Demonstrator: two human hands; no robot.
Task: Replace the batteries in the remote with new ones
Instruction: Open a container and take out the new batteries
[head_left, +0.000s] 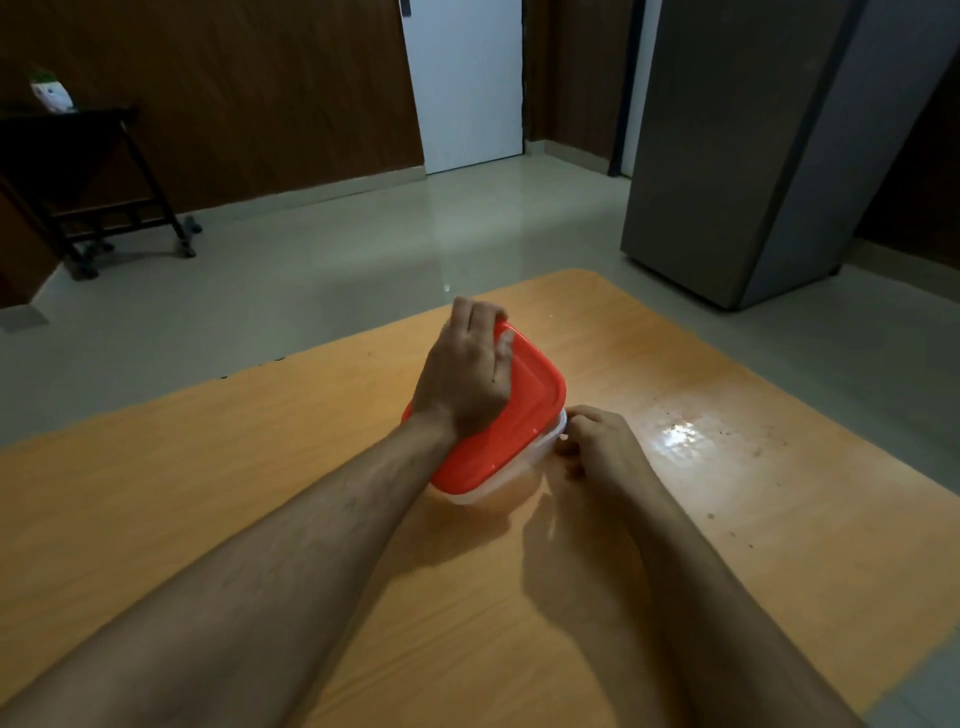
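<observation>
a clear container with an orange lid is steadied on the table, the left hand pressed flat on the lid, its grip wide. the right hand is curled at the lid's near corner, apparently pinching its edge. no remote or batteries are seen; they are judged to be inside. the lid must be peeled off next.
</observation>
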